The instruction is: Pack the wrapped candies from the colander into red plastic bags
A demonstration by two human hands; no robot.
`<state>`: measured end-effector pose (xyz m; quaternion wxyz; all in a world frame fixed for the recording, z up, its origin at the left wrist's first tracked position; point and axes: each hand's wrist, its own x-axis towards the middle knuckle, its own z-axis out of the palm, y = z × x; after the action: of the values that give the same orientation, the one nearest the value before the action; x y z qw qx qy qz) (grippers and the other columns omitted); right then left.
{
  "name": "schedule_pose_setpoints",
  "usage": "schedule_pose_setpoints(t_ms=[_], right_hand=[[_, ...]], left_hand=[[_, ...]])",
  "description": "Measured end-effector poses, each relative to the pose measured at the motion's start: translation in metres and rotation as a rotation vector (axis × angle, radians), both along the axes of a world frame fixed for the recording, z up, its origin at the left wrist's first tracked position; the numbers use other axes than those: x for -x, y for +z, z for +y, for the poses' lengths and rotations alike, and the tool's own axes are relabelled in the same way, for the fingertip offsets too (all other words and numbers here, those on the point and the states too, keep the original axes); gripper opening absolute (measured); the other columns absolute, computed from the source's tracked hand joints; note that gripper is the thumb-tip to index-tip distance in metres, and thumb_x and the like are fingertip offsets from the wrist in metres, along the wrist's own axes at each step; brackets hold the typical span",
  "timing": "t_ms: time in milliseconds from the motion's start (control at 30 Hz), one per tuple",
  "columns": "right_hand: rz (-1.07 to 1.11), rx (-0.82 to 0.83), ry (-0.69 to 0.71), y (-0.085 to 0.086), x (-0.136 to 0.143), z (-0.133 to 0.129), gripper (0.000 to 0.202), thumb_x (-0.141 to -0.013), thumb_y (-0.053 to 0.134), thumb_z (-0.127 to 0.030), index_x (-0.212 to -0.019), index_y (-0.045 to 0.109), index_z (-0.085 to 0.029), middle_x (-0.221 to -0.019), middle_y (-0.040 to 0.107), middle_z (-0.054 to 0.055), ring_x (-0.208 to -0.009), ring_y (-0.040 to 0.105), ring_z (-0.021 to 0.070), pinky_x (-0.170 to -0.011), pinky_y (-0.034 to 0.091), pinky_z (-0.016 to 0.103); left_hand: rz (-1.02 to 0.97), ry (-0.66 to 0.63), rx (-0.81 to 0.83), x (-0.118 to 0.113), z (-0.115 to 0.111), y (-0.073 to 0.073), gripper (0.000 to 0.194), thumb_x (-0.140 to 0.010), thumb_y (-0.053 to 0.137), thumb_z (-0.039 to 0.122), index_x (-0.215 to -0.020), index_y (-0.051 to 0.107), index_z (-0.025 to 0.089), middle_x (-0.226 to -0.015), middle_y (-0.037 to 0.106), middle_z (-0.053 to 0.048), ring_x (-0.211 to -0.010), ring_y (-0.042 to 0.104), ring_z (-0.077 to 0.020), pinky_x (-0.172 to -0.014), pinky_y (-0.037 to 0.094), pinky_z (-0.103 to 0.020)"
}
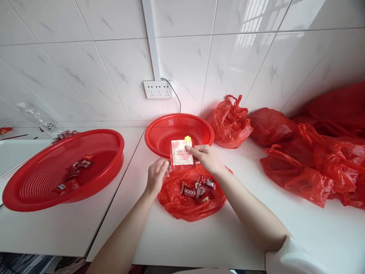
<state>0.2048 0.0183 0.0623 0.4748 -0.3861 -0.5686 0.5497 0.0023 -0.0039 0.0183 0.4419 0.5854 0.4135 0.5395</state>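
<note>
My right hand point(205, 156) grips a flat card-like packet point(180, 154) by its right side, thumb on its face. The packet has a pale front with writing, red edges and a yellow flower on top. My left hand point(157, 175) is just left of the packet, fingers curled together; what they hold, if anything, is hidden. Below both hands lies an open red plastic bag point(176, 207) with several small red snack packets point(201, 189) inside. Behind the card stands a red round basket point(159, 131), partly covered by the card and my right hand.
At left, a larger red basket point(118, 156) holds several red packets point(72, 175). A white tray point(17, 154) and a clear bottle point(38, 118) are beyond it. Knotted red bags point(230, 123) and more red bags point(319, 163) fill the right back, along the tiled wall.
</note>
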Motion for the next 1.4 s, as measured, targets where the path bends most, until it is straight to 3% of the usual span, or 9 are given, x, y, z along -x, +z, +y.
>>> schedule_pose_setpoints(t_ms=[67,233,400,500,767,900,1033,1233,1400], right_hand=[[-0.033,-0.025,0.028,-0.004,0.004,-0.001,0.047,-0.078,0.062,-0.056,-0.058,0.057,-0.014,-0.053,0.053,-0.001,-0.049,0.044,0.0088,-0.051,0.037,0.024],[-0.106,-0.034,0.132,-0.014,0.011,-0.001,0.050,-0.080,0.059,-0.058,-0.055,0.052,-0.016,-0.051,0.047,-0.003,-0.048,0.039,0.0077,-0.049,0.034,0.024],[-0.124,-0.079,0.210,-0.012,0.014,-0.003,0.041,-0.079,0.061,-0.056,-0.078,0.063,-0.015,-0.067,0.058,-0.001,-0.058,0.047,0.0098,-0.053,0.039,0.023],[-0.141,-0.079,0.220,-0.012,0.014,-0.003,0.040,-0.073,0.069,-0.053,-0.086,0.066,-0.015,-0.078,0.065,0.002,-0.068,0.055,0.0137,-0.058,0.044,0.025],[-0.186,-0.122,0.152,-0.020,0.014,-0.002,0.036,-0.067,0.074,-0.050,-0.073,0.067,-0.016,-0.066,0.064,0.001,-0.067,0.058,0.0167,-0.058,0.044,0.027],[-0.159,-0.116,0.109,-0.022,0.015,-0.001,0.035,-0.069,0.074,-0.050,-0.072,0.065,-0.016,-0.066,0.063,0.001,-0.062,0.055,0.0147,-0.055,0.043,0.027],[-0.071,-0.094,0.097,-0.018,0.015,-0.003,0.034,-0.072,0.072,-0.048,-0.078,0.064,-0.016,-0.071,0.065,0.002,-0.062,0.055,0.0129,-0.056,0.044,0.026],[-0.032,-0.100,0.223,-0.012,0.016,-0.007,0.033,-0.073,0.073,-0.042,-0.092,0.067,-0.016,-0.087,0.069,0.004,-0.076,0.061,0.0159,-0.068,0.050,0.029],[0.006,-0.030,0.310,-0.016,0.013,-0.004,0.031,-0.073,0.074,-0.038,-0.093,0.071,-0.015,-0.088,0.071,0.006,-0.074,0.062,0.0153,-0.074,0.050,0.032]], left_hand=[[-0.002,-0.103,0.095,-0.007,-0.006,0.001,0.025,-0.084,0.061,0.039,-0.090,0.068,0.016,-0.077,0.063,-0.004,-0.066,0.056,-0.0132,-0.060,0.046,-0.025],[-0.141,-0.118,0.228,-0.017,-0.011,0.000,0.029,-0.080,0.067,0.037,-0.099,0.070,0.015,-0.089,0.070,-0.007,-0.082,0.064,-0.0201,-0.076,0.049,-0.031],[-0.087,-0.039,0.142,-0.014,-0.009,-0.004,0.025,-0.080,0.067,0.034,-0.095,0.071,0.014,-0.094,0.071,-0.007,-0.091,0.064,-0.0228,-0.080,0.050,-0.032],[-0.045,-0.004,0.089,-0.011,-0.009,-0.005,0.023,-0.081,0.066,0.034,-0.094,0.071,0.015,-0.091,0.071,-0.007,-0.088,0.064,-0.0214,-0.078,0.050,-0.031],[0.034,0.054,0.045,-0.013,-0.011,-0.008,0.020,-0.080,0.068,0.033,-0.086,0.069,0.015,-0.081,0.068,-0.005,-0.074,0.060,-0.0166,-0.066,0.047,-0.027],[-0.024,0.055,0.089,-0.018,-0.010,-0.010,0.019,-0.079,0.068,0.035,-0.080,0.064,0.016,-0.066,0.059,0.001,-0.058,0.050,-0.0095,-0.055,0.041,-0.023],[-0.097,0.038,0.116,-0.020,-0.010,-0.010,0.021,-0.077,0.070,0.036,-0.085,0.064,0.017,-0.063,0.055,0.002,-0.053,0.047,-0.0086,-0.050,0.038,-0.022],[-0.135,0.060,0.123,-0.018,-0.010,-0.006,0.017,-0.074,0.072,0.033,-0.077,0.066,0.017,-0.055,0.047,0.005,-0.048,0.039,-0.0068,-0.047,0.031,-0.022],[-0.107,0.022,0.058,-0.016,-0.012,-0.002,0.015,-0.073,0.074,0.029,-0.083,0.071,0.018,-0.066,0.062,0.001,-0.059,0.051,-0.0109,-0.058,0.041,-0.024]])
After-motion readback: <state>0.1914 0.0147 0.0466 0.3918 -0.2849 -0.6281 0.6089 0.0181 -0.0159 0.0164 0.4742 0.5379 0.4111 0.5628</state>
